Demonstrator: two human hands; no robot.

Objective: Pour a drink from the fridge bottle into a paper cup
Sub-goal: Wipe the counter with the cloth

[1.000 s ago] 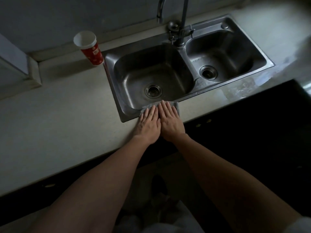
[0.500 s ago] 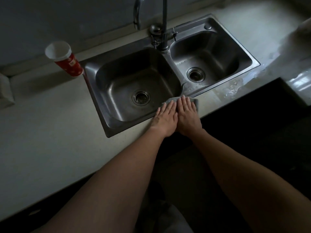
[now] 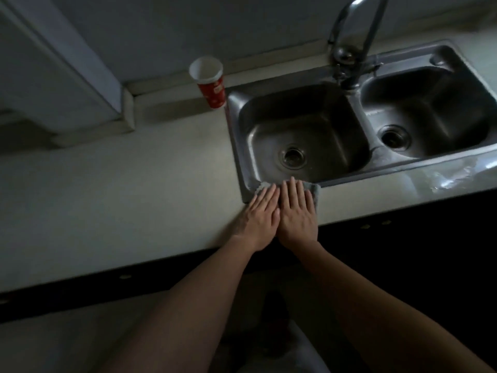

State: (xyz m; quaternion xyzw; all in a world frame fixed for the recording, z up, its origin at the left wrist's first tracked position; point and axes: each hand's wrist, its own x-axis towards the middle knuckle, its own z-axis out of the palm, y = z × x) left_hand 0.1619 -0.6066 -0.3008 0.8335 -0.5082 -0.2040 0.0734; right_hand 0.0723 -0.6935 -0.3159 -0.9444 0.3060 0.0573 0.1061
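Pressing palm-down side by side, the left hand (image 3: 258, 219) and the right hand (image 3: 297, 211) lay on a grey cloth (image 3: 315, 191) a little right of the frame's centre. Both hands were spread flat, with straight fingers held close together and nothing gripped or pinched. The inner edges of the two hands touched. Only the cloth's edges showed, a frayed strip past the left fingertips and a folded corner just right of the right hand. The cloth sat across the near rim of the steel sink (image 3: 236, 157), at the front of its left basin, where the rim met the pale surface (image 3: 134, 197). Both bare forearms ran down to the bottom of the frame.

The paper cup (image 3: 211, 82), red outside and white inside, stood in the upper middle of the frame at the back of the surface, just beside the sink's far left corner and well apart from the hands. A faucet (image 3: 349, 49) rose at the upper right, behind the divider between the two basins. A wet sheen (image 3: 443, 179) lay on the surface at the right edge, in front of the right basin.
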